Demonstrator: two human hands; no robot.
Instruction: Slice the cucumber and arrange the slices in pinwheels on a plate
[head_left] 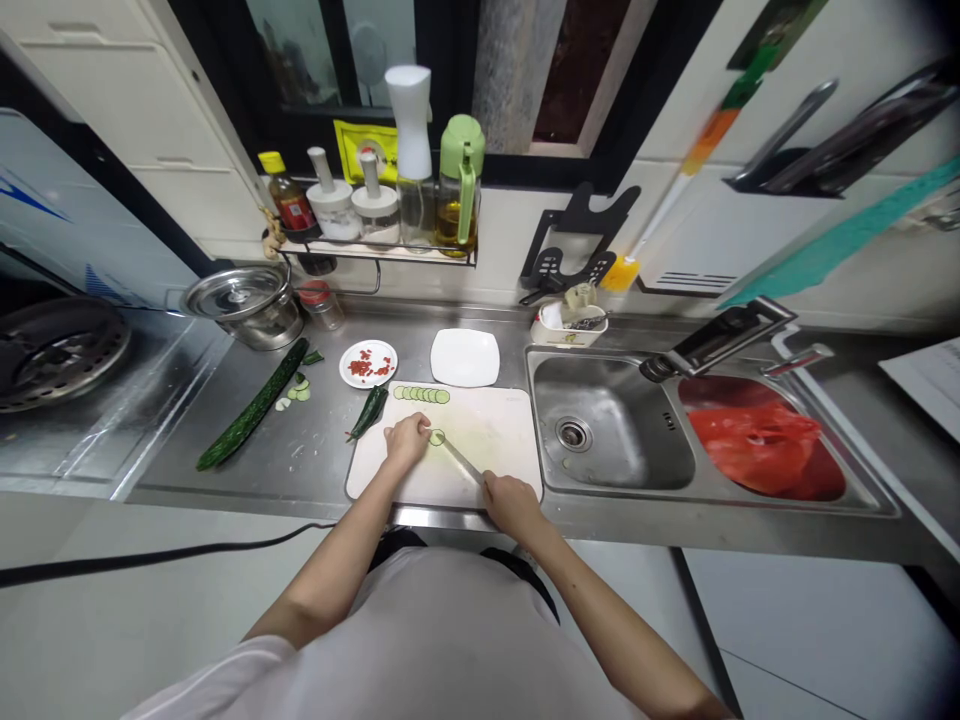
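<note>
My right hand is wrapped round the handle of a knife, whose blade points up and left across the white cutting board. At the blade's tip a single cucumber slice lies on the board. Just left of that slice is my left hand, its fingers curled together; whatever they may pinch is hidden. A row of overlapping cucumber slices runs along the board's upper left edge. Dark green peppers rest by the board's left side.
Behind the board are a white plate and a small plate of chopped red pieces. A whole cucumber and garlic pieces lie left. The sink is on the right, with a red bag in its second basin.
</note>
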